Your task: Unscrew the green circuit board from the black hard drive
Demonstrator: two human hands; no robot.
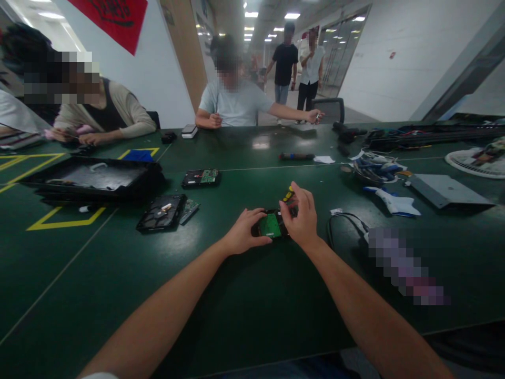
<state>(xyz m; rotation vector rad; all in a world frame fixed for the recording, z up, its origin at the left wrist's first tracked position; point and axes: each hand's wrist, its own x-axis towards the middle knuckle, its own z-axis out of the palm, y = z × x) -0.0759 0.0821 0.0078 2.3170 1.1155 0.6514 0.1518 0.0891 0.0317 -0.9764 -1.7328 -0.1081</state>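
Our left hand [243, 230]: fingers curled on the hard drive's [271, 225] left edge.
Our right hand [302, 217]: closed around a yellow-black screwdriver [288, 195] over the drive.
Drive: on our green counter [236, 295], centre, green board up.

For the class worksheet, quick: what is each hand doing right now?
Left hand: closed on the left end of the hard drive.
Right hand: closed on a yellow-and-black screwdriver over the drive.

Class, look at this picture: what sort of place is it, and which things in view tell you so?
Probably an electronics repair or disassembly workshop. Opened hard drives with bare circuit boards lie on a long green table, a screwdriver and cables lie further off, and several people sit working along it.
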